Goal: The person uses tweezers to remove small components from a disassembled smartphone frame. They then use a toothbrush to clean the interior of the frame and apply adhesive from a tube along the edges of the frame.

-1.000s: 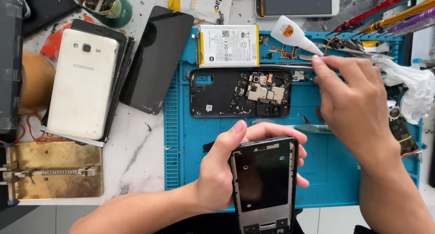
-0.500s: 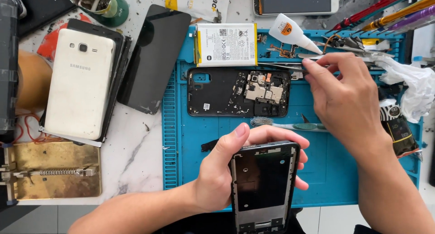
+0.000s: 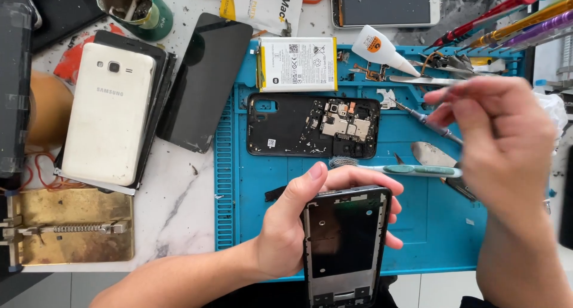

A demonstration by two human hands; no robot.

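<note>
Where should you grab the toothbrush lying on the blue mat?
Probably the green handle of the toothbrush, pinched from above across its narrow sides. It lies flat, bristles pointing left, just beyond the left hand holding the phone frame. The handle's right end sits under the right hand.

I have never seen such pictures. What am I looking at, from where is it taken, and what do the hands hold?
One camera sits on a person's head and looks down at their two bare hands over a work table. The left hand holds a phone frame upright. The right hand is raised above the blue mat; it seems to pinch a thin tool, but blur hides it. On the mat lie an opened phone, a battery and a toothbrush. A white phone lies to the left.
</note>
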